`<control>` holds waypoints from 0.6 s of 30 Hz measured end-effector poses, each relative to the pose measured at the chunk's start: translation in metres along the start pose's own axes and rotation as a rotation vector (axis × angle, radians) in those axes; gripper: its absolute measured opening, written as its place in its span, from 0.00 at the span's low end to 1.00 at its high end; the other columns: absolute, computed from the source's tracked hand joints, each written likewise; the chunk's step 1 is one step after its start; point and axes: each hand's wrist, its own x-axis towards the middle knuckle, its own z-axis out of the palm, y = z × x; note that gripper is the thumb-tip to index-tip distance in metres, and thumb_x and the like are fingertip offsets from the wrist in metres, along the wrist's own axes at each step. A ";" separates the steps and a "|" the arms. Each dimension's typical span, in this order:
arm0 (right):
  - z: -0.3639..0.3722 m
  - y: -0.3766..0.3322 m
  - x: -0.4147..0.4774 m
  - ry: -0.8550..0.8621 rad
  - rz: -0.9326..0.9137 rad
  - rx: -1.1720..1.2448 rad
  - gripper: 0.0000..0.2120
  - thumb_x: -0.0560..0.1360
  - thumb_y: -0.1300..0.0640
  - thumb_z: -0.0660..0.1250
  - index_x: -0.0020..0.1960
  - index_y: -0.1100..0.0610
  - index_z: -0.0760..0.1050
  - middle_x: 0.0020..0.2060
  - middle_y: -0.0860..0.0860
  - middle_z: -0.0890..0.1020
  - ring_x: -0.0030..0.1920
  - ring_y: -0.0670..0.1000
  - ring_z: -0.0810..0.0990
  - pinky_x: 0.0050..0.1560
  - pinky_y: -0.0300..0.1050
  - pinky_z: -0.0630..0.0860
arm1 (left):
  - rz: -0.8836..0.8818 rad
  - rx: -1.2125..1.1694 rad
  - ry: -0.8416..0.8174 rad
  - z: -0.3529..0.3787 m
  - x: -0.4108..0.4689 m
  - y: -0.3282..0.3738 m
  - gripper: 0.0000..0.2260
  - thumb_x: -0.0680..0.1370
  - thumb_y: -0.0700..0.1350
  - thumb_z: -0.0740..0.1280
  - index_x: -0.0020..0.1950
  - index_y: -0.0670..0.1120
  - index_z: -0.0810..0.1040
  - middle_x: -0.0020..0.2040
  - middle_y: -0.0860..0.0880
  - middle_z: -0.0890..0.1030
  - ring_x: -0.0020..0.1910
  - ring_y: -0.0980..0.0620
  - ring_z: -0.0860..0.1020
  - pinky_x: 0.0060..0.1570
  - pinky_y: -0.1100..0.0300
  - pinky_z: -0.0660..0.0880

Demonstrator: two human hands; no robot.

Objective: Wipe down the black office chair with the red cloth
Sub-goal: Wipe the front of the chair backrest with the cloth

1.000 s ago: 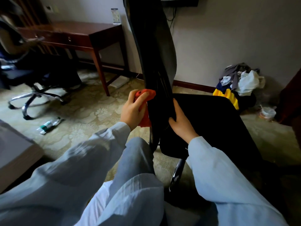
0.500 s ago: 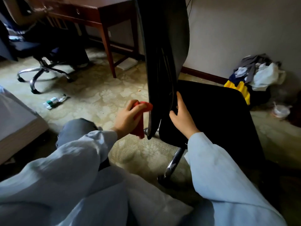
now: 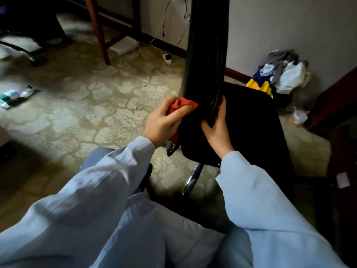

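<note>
While the left hand (image 3: 161, 123) is gripping the red cloth (image 3: 181, 105) against the black office chair (image 3: 251, 124) at centre frame, the right hand (image 3: 218, 130) is lying flat on it.

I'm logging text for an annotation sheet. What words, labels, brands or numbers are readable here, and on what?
No text here can be read.
Green and white label on the plastic bottle on the carpet: too blurred to read.
The small pale card on the floor at right: too dim to tell.
The red cloth and black office chair: no print shows.
</note>
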 end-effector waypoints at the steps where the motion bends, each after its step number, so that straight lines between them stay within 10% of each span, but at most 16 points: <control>1: 0.002 0.001 0.001 -0.002 0.012 -0.006 0.39 0.76 0.62 0.64 0.77 0.50 0.43 0.74 0.52 0.60 0.73 0.48 0.60 0.71 0.43 0.60 | -0.026 -0.014 -0.026 0.003 -0.010 -0.001 0.10 0.80 0.44 0.58 0.59 0.52 0.73 0.58 0.46 0.68 0.48 0.47 0.74 0.43 0.58 0.73; 7: 0.003 0.002 0.004 0.024 0.029 -0.101 0.37 0.77 0.63 0.63 0.77 0.52 0.44 0.68 0.47 0.63 0.61 0.34 0.60 0.49 0.14 0.53 | -0.152 -0.030 -0.331 0.011 -0.093 -0.009 0.10 0.81 0.54 0.54 0.58 0.59 0.72 0.57 0.51 0.68 0.41 0.45 0.80 0.34 0.58 0.78; 12: 0.005 0.013 0.003 -0.017 0.098 -0.066 0.38 0.76 0.63 0.63 0.77 0.48 0.45 0.66 0.45 0.66 0.64 0.40 0.65 0.64 0.36 0.63 | -0.624 -0.236 0.148 0.008 -0.061 0.019 0.14 0.71 0.42 0.61 0.56 0.52 0.73 0.55 0.46 0.70 0.54 0.53 0.72 0.54 0.58 0.73; 15: 0.005 0.016 0.002 -0.026 0.091 -0.049 0.38 0.74 0.65 0.63 0.76 0.47 0.46 0.70 0.51 0.66 0.67 0.47 0.69 0.67 0.45 0.66 | -0.501 -0.280 0.281 0.005 -0.032 0.038 0.16 0.70 0.37 0.62 0.56 0.48 0.72 0.56 0.45 0.68 0.58 0.50 0.70 0.61 0.70 0.65; 18: 0.002 0.014 0.005 -0.026 0.072 0.002 0.37 0.75 0.69 0.61 0.77 0.50 0.46 0.69 0.52 0.66 0.64 0.44 0.70 0.62 0.34 0.70 | -0.340 -0.199 0.188 0.008 -0.014 0.035 0.17 0.70 0.37 0.62 0.58 0.49 0.71 0.58 0.46 0.66 0.57 0.48 0.70 0.58 0.69 0.66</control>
